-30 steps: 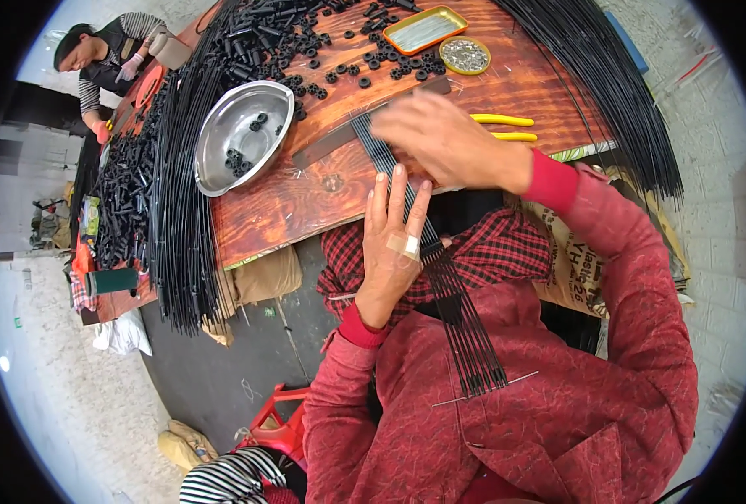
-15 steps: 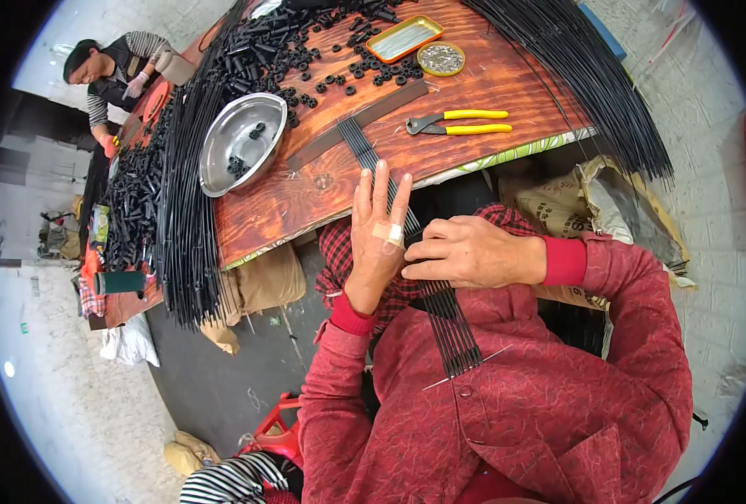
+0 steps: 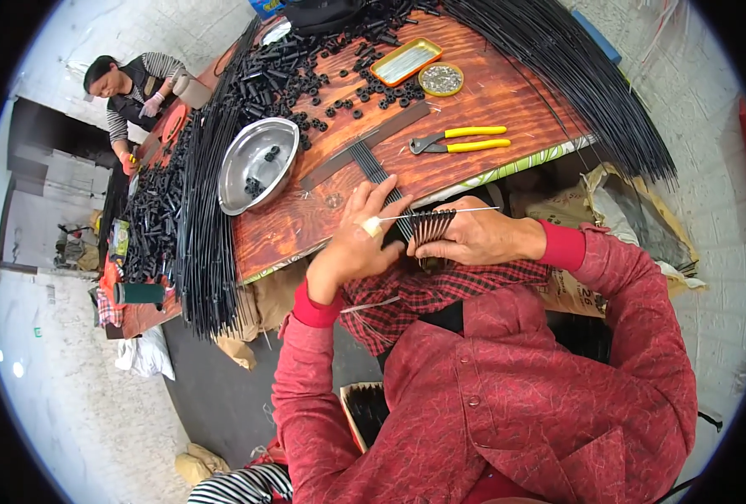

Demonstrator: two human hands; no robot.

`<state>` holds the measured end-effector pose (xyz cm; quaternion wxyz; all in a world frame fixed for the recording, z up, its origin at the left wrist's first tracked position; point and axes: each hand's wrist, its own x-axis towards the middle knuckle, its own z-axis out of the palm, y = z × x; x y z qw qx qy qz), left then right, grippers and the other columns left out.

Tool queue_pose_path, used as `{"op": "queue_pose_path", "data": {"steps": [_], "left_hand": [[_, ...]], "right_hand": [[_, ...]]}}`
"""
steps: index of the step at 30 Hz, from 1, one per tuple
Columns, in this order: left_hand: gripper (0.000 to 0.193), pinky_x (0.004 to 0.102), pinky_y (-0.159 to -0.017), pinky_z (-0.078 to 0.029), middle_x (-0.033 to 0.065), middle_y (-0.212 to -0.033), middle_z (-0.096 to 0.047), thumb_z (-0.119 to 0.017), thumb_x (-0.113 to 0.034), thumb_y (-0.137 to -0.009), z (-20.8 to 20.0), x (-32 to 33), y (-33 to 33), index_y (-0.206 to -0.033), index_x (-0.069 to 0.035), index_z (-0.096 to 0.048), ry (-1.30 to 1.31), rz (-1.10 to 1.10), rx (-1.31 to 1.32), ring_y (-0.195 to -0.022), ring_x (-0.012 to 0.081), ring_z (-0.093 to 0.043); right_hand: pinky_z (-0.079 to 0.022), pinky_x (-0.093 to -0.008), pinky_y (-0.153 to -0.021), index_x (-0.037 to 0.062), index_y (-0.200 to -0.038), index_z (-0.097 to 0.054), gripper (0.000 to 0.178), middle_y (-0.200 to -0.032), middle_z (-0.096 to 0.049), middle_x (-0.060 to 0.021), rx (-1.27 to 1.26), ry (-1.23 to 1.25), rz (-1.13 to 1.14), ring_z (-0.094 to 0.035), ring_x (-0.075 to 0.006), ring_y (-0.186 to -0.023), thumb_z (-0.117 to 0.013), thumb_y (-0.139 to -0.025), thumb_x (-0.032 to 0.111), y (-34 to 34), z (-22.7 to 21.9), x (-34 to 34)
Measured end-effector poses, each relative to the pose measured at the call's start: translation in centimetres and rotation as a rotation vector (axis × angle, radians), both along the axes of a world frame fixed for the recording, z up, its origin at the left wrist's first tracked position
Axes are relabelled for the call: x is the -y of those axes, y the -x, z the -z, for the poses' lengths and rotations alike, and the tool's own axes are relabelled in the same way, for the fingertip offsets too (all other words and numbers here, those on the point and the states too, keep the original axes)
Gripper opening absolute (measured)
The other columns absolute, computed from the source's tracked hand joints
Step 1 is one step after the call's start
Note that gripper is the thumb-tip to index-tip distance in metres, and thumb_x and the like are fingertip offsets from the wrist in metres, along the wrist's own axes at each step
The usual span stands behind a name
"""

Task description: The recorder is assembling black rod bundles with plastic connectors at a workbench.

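Observation:
A flat row of black rods (image 3: 373,165) runs from the table edge toward me. Its near ends are bunched and turned up beside my right hand (image 3: 474,233), whose fingers and thumb are closed around them. A thin metal wire (image 3: 479,209) crosses the raised ends and reaches toward my left hand. Fingers apart and slightly bent, my left hand (image 3: 358,239) rests against the left side of the rods, with a pale plaster (image 3: 372,227) on it. The far end of the row lies by a dark metal bar (image 3: 365,144) on the table.
Yellow-handled pliers (image 3: 461,141), a tray of thin wires (image 3: 407,61), a dish of small metal parts (image 3: 441,79) and a steel bowl (image 3: 260,166) stand on the wooden table (image 3: 306,227). Long black rods (image 3: 558,76) and loose black pieces surround them. A co-worker (image 3: 133,97) sits far left.
The near ends of the rods, with the wire, have come up from over my lap into my right hand's grip. My left hand has bent its straight fingers and shifted left. The view has turned slightly.

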<state>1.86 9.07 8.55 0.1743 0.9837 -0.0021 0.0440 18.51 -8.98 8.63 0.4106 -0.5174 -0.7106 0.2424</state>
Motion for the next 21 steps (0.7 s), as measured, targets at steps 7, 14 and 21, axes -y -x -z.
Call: {"op": "queue_pose_path", "data": {"steps": [7, 14, 21], "left_hand": [[0.072, 0.0518, -0.107, -0.042, 0.0205, -0.145, -0.046, -0.066, 0.003, -0.065, 3.2, -6.2, -2.1, -0.135, -0.010, -0.055, -0.174, -0.216, 0.341, -0.130, 0.0453, -0.046], [0.055, 0.0471, -0.101, -0.048, 0.0193, -0.133, -0.058, -0.064, 0.002, -0.073, 5.2, -8.6, -5.5, -0.126, -0.011, -0.063, -0.148, -0.073, 0.631, -0.119, 0.0394, -0.059], [0.038, 0.0429, -0.082, -0.056, 0.0142, -0.112, -0.069, -0.063, 0.001, -0.074, 2.1, -8.0, -3.0, -0.111, -0.011, -0.067, -0.138, -0.219, 0.773, -0.100, 0.0354, -0.067]], "right_hand": [[-0.055, -0.0347, -0.078, 0.0019, -0.101, -0.072, 0.021, -0.097, -0.073, -0.0115, 0.063, 0.113, -0.084, -0.070, -0.0266, -0.088, -0.059, -0.097, 0.018, 1.3, -3.0, -1.0], [-0.055, -0.0336, -0.075, 0.0015, -0.098, -0.074, 0.012, -0.092, -0.074, -0.0120, -0.033, 0.105, 0.026, -0.071, -0.0251, -0.082, -0.068, -0.089, 0.007, 1.5, -5.6, 0.6], [-0.054, -0.0336, -0.077, 0.0011, -0.098, -0.074, 0.013, -0.093, -0.074, -0.0101, 0.025, -0.031, -0.063, -0.070, -0.0244, -0.084, -0.066, -0.087, 0.003, 1.3, -13.1, 0.7]]}}
